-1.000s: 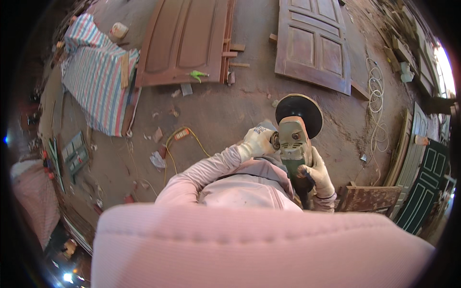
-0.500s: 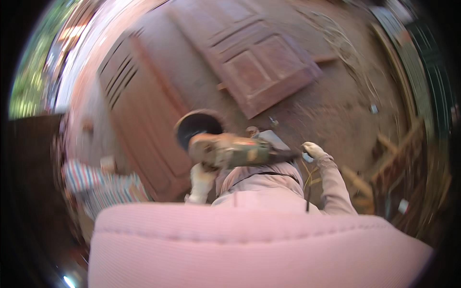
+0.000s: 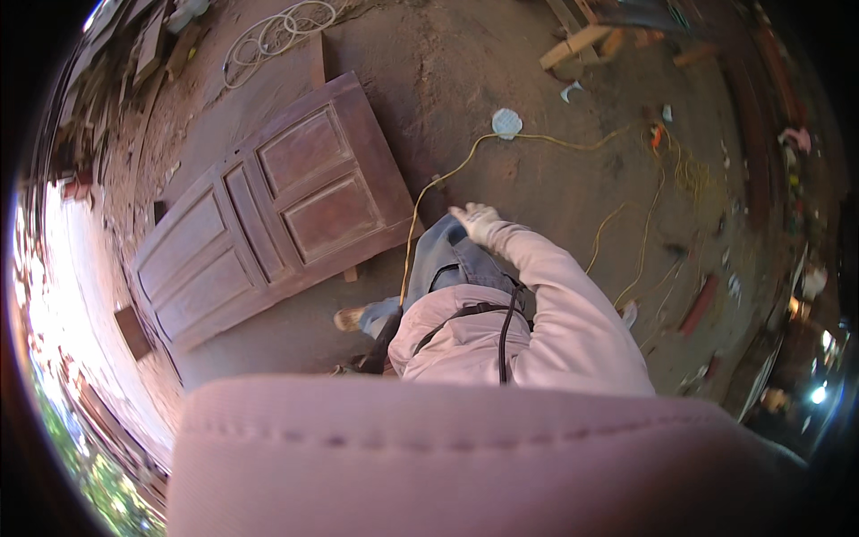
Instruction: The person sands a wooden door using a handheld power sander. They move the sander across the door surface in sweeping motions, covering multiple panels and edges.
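Observation:
My right hand [image 3: 477, 221], in a pale glove, reaches out above my jeans-clad knee [image 3: 438, 246]. Its fingers are stretched and hold nothing. My left hand is out of sight, hidden below the pink brim. Beside my left hip shows a dark, narrow piece [image 3: 383, 345], probably the rear end of the angle grinder; the rest of it is hidden. A yellow cord [image 3: 418, 210] rises from there, passes my knee and runs over the floor to the right. Left of my legs lies a reddish-brown panelled wooden door [image 3: 371, 183], resting on wood strips.
A coiled pale hose [image 3: 279, 40] lies beyond the door, and stacked boards [image 3: 148, 54] are at the far left. A round whitish scrap [image 3: 506, 123] touches the cord. Tangled yellow cord [image 3: 689, 174] and a red bar [image 3: 700, 304] lie to the right, with timber pieces [image 3: 577, 46] farther off.
My view has swung right. The angle grinder in my left hand has dropped almost out of sight, along with that hand. My right hand is now stretched out, away from the grinder's rear end.

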`<action>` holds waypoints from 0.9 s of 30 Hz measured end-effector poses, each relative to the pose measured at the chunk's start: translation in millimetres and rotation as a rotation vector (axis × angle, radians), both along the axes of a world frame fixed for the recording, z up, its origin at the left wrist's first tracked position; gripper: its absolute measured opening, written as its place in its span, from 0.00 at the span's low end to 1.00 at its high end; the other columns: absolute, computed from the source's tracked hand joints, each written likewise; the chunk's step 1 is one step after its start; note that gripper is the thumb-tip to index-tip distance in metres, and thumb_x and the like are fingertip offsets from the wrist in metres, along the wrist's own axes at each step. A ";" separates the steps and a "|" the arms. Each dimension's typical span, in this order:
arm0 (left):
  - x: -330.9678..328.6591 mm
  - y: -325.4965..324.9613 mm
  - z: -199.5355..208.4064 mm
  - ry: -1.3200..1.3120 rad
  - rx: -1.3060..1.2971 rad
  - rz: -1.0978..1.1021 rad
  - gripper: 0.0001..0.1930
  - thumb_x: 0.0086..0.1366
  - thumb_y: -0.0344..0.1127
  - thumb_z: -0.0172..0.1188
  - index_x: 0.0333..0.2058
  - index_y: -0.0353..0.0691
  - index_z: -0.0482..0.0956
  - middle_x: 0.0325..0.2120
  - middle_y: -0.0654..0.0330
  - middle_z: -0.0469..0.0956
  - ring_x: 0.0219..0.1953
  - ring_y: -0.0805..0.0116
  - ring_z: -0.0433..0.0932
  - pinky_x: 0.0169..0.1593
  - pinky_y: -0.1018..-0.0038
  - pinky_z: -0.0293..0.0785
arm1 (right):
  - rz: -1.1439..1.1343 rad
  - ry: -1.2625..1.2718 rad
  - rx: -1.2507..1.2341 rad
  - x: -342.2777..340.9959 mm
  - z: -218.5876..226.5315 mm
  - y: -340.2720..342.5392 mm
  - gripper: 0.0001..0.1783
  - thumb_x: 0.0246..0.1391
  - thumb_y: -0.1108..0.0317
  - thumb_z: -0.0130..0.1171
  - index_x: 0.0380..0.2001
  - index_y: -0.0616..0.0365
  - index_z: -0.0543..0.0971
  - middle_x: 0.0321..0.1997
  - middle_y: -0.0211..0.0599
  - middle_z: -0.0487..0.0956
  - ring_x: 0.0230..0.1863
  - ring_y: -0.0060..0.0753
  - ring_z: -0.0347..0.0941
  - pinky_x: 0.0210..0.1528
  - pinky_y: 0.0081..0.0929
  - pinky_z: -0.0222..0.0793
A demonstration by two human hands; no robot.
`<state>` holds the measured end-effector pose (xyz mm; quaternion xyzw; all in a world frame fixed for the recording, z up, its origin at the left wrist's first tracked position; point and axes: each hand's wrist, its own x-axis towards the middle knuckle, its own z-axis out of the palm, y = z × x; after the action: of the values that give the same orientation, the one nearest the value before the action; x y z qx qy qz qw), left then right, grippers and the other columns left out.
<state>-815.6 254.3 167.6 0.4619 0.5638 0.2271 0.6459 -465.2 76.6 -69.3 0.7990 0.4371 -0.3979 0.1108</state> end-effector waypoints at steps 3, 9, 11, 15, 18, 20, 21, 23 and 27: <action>-79.5 41.3 -7.6 -0.014 0.005 -0.037 0.10 0.60 0.31 0.67 0.39 0.33 0.83 0.31 0.59 0.83 0.28 0.69 0.80 0.32 0.71 0.77 | 0.443 -0.138 0.203 -100.7 -30.0 60.5 0.36 0.67 0.66 0.43 0.76 0.28 0.54 0.70 0.49 0.66 0.63 0.51 0.70 0.61 0.47 0.69; -239.8 79.4 13.8 -0.001 0.021 0.094 0.09 0.60 0.29 0.67 0.39 0.34 0.82 0.30 0.60 0.81 0.26 0.70 0.78 0.31 0.72 0.76 | -0.041 -0.060 0.390 -261.7 22.9 167.2 0.58 0.49 0.44 0.71 0.78 0.31 0.48 0.74 0.52 0.61 0.72 0.56 0.59 0.74 0.46 0.55; -287.1 71.5 18.0 0.010 0.001 0.190 0.09 0.60 0.29 0.67 0.39 0.34 0.82 0.30 0.61 0.80 0.26 0.71 0.78 0.30 0.73 0.76 | -0.159 -0.023 0.545 -294.4 27.7 195.5 0.50 0.50 0.44 0.69 0.74 0.34 0.59 0.72 0.51 0.63 0.71 0.56 0.60 0.72 0.47 0.58; -384.7 44.8 38.1 0.056 -0.008 0.480 0.09 0.60 0.28 0.67 0.40 0.34 0.81 0.30 0.62 0.79 0.25 0.72 0.76 0.29 0.74 0.75 | -0.257 -0.106 0.833 -367.3 6.3 277.3 0.11 0.53 0.52 0.67 0.33 0.45 0.82 0.41 0.38 0.80 0.45 0.53 0.74 0.48 0.49 0.71; -427.1 49.9 40.7 0.063 -0.021 0.571 0.09 0.61 0.27 0.67 0.40 0.35 0.81 0.30 0.62 0.79 0.24 0.73 0.75 0.28 0.75 0.75 | -0.149 -0.356 0.911 -356.2 16.2 294.9 0.18 0.55 0.48 0.66 0.24 0.51 0.82 0.36 0.41 0.81 0.41 0.50 0.76 0.44 0.48 0.70; -380.7 0.4 43.0 0.065 -0.038 0.700 0.09 0.61 0.26 0.67 0.40 0.35 0.81 0.30 0.63 0.78 0.24 0.74 0.75 0.28 0.75 0.74 | -0.087 -0.445 0.875 -243.1 -4.0 246.8 0.21 0.55 0.45 0.65 0.23 0.50 0.83 0.35 0.41 0.81 0.40 0.51 0.76 0.42 0.48 0.73; -387.7 -1.6 43.9 0.064 -0.037 0.726 0.09 0.61 0.26 0.67 0.40 0.35 0.81 0.30 0.63 0.78 0.23 0.74 0.74 0.27 0.75 0.74 | -0.082 -0.488 0.862 -222.7 -16.8 233.9 0.21 0.55 0.44 0.66 0.25 0.50 0.84 0.35 0.42 0.82 0.41 0.52 0.77 0.42 0.49 0.73; -398.8 0.1 36.3 0.050 -0.070 0.773 0.08 0.60 0.26 0.67 0.39 0.35 0.80 0.27 0.64 0.78 0.22 0.76 0.74 0.26 0.76 0.72 | -0.189 -0.491 0.621 -162.4 -35.3 198.6 0.20 0.60 0.45 0.60 0.33 0.50 0.86 0.36 0.50 0.84 0.44 0.57 0.79 0.45 0.51 0.74; -472.4 13.7 -29.0 0.073 -0.025 0.718 0.10 0.60 0.25 0.67 0.41 0.36 0.81 0.26 0.64 0.79 0.22 0.77 0.74 0.26 0.76 0.72 | -0.688 -0.506 0.539 -145.3 -30.5 200.7 0.40 0.65 0.32 0.46 0.39 0.63 0.86 0.38 0.59 0.84 0.44 0.65 0.80 0.45 0.55 0.73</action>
<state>-1288.0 267.9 138.6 0.2345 0.7154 0.4159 0.5102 -610.5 277.2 -99.8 0.9684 0.1952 -0.0779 -0.1345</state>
